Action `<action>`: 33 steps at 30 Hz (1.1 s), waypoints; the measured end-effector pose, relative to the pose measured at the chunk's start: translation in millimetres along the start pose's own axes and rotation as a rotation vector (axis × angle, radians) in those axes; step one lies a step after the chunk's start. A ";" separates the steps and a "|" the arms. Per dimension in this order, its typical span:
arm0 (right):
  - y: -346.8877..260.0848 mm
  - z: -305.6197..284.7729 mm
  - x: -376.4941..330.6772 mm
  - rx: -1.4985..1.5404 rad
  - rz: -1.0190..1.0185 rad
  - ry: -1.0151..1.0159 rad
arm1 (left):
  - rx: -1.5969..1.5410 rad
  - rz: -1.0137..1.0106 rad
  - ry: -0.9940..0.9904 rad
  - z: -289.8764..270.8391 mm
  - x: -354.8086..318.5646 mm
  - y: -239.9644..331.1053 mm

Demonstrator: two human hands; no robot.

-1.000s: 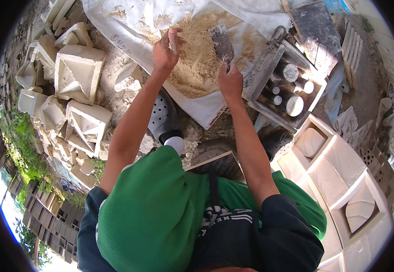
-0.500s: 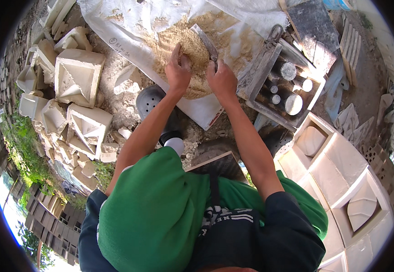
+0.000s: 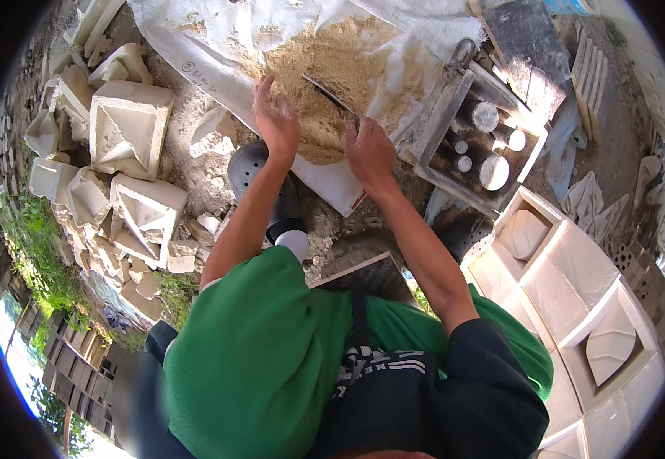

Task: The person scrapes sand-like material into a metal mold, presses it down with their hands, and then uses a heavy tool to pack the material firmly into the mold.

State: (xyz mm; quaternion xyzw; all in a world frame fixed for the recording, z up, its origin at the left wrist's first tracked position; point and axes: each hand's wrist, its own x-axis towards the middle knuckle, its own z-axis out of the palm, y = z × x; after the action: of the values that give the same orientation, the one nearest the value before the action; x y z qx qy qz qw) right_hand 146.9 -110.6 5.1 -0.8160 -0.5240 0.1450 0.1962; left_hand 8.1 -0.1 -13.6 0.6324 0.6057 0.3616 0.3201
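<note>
Two bare hands work at a heap of tan sand (image 3: 332, 76) spread on a white sheet (image 3: 218, 46) toward twelve o'clock. The left hand (image 3: 277, 122) lies flat and open, fingers spread, empty, pressed on the heap's near edge at about eleven o'clock. The right hand (image 3: 369, 153), just beside it toward one o'clock, is curled around the handle of a trowel (image 3: 331, 96), whose thin blade slants up and left into the sand between the hands. At two o'clock stands a grey wooden box (image 3: 443, 115) with metal cylinders (image 3: 493, 172) in it. Pale plaster moulds (image 3: 130, 130) lie piled at nine to ten o'clock, and white square moulds (image 3: 577, 268) at four o'clock.
</note>
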 end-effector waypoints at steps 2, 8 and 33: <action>6.5 8.3 -7.5 0.016 0.003 -0.043 | -0.054 -0.028 -0.017 2.9 -2.0 -4.1; 11.4 5.3 -1.9 0.003 0.106 -0.166 | -0.110 -0.071 0.047 11.0 23.8 -18.7; 5.6 16.2 -14.3 0.301 0.658 -0.073 | 0.221 0.385 -0.166 33.3 38.2 -17.8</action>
State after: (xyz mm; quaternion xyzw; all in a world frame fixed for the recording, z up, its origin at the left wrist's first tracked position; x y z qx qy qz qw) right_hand 138.3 -123.0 -11.4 -0.8972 -0.2128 0.3049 0.2381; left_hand 26.9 40.2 -43.7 0.7949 0.4817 0.2943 0.2227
